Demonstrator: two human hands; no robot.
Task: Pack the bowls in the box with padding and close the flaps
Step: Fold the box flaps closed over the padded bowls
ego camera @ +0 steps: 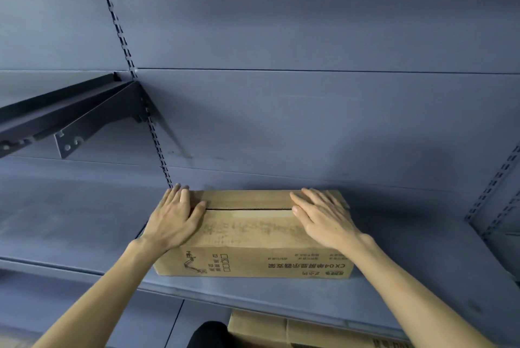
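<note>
The closing step looks nearly done: left hand (175, 218) and right hand (323, 217), fingers spread flat, press the box (253, 235) flaps down on the shelf (84, 224). Next likely calls for closing the seam's thin gap.

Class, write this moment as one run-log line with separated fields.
stage: flaps folded down | box: on shelf, thin seam gap | left hand: flat on top | right hand: flat on top | bowls: not visible
</note>
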